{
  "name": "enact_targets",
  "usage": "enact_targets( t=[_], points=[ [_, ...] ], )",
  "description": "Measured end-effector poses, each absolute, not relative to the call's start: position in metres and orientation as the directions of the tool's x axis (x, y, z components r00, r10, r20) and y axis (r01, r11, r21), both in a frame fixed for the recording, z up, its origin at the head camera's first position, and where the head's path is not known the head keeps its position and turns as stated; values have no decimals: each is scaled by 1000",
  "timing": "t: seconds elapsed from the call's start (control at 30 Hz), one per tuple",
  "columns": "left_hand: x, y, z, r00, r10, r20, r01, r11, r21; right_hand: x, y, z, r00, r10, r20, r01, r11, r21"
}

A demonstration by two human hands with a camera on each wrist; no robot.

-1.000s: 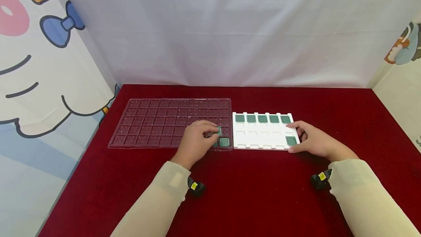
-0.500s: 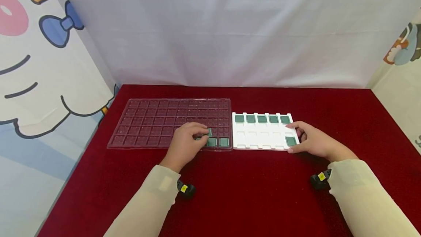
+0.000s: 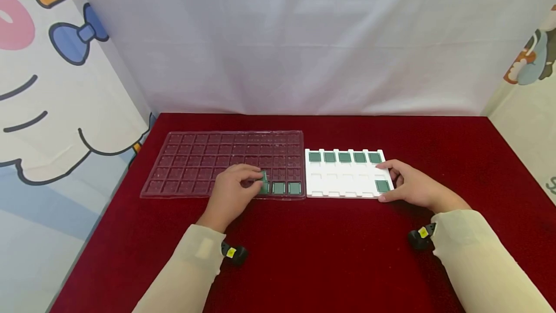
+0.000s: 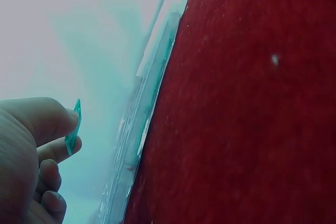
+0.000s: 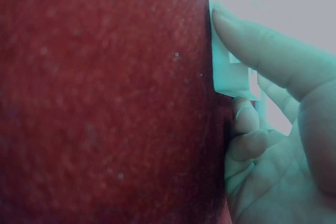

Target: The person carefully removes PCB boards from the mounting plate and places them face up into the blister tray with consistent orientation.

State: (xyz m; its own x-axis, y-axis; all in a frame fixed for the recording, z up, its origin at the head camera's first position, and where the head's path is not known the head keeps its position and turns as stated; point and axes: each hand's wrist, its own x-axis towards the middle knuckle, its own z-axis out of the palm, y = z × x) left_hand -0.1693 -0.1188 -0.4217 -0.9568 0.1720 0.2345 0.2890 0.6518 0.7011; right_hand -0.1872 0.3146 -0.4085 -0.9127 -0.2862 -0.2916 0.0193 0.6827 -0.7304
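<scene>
Left hand (image 3: 230,190) is pinching a thin green chip (image 4: 74,131) left of the notched white tray (image 3: 338,177) — right hand (image 3: 412,187) is gripping its edge.

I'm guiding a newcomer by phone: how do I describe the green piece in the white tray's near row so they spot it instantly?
On the red table, find the white tray, whose right end the right hand holds. In its near row, look at that same end. The green piece there sits alone in its row; the tray's five others line the far row.
</scene>
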Motion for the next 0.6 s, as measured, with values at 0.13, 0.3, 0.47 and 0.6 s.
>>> enact_targets(
  t=[0.13, 0.3, 0.47, 0.6],
  points=[
    [-168, -126, -423, -962, 154, 226, 271, 653, 707, -187, 315, -409, -913, -289, -288, 17, 679, -734],
    [-167, -133, -425, -965, 143, 220, 259, 655, 710, -188, 315, -409, -913, -284, -293, 21, 683, -730],
    [-166, -138, -425, -965, 139, 222, 257, 662, 704, -187, 315, -408, -914, -274, -298, 30, 689, -724],
    [-166, -141, -425, -965, 137, 224, 258, 663, 703, -187, 314, -408, -914, -274, -298, 28, 691, -722]
  ],
)
